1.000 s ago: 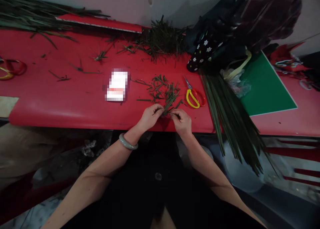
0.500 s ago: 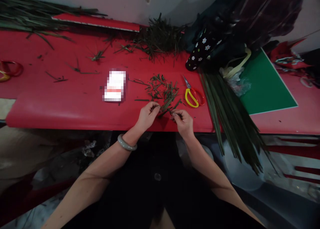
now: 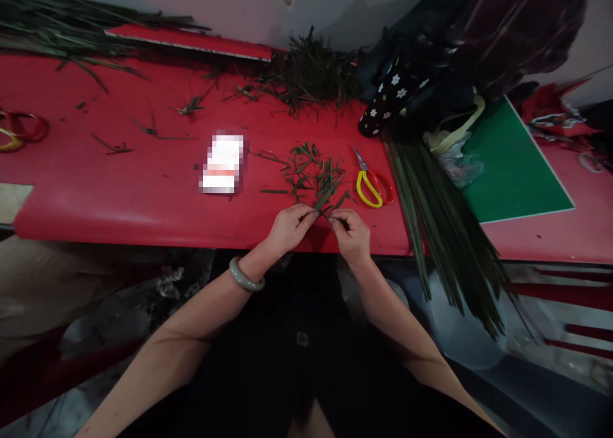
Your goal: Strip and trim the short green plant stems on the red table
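Note:
Between my hands is a small dark green leaf strip, close to the table's front edge. My left hand, with a pale bangle on its wrist, is closed in a pinch at the strip's left side. From the right, my right hand pinches it too, thumb and finger together. Fingers cover most of the strip, so its full shape is hidden. Just beyond lies a scatter of cut leaf pieces. To their right rest scissors with yellow and red handles.
A blurred-out white rectangle lies left of the cuttings. Long green leaves overhang the table's front edge at right, beside a green board. Behind are a leaf heap and a flowered black item. Other scissors lie far left.
My left hand has moved right, closer to my right hand, and the gap between their fingertips is smaller. The view has shifted slightly.

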Available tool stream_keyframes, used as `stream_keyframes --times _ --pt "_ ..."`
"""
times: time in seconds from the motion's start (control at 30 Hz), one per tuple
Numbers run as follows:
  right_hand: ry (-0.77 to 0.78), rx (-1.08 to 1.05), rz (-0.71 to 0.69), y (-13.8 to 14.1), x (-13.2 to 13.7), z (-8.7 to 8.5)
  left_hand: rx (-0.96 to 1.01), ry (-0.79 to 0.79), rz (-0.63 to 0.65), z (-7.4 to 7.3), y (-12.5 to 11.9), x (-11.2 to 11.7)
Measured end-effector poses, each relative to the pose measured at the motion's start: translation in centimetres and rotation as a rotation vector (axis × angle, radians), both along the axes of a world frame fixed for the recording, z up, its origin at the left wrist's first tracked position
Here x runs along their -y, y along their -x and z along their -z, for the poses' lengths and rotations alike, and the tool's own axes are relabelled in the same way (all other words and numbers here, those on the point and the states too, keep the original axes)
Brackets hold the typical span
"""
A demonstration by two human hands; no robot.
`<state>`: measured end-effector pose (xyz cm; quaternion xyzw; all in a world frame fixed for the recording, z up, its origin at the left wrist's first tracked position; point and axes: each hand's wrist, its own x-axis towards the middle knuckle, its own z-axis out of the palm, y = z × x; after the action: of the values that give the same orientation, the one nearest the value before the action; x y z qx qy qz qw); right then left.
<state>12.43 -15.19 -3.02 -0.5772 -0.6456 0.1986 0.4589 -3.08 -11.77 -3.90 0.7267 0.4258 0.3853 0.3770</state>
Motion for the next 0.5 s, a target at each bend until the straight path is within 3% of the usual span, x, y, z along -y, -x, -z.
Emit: stream_keyframes --times 0.3,0.4,0.5 --pt "0.050 0.000 0.051 0.24 -0.25 -0.23 0.082 0.097 -0.086 -0.42 0.03 0.05" --pt "0.046 -0.069 0.067 0.46 -0.35 0.06 0.117 0.165 -0.053 -0.55 0.17 -0.09" --pt "-0.059 -0.072 0.076 0.88 -0.40 0.07 0.187 0.234 -0.001 -0.55 0.38 -0.16"
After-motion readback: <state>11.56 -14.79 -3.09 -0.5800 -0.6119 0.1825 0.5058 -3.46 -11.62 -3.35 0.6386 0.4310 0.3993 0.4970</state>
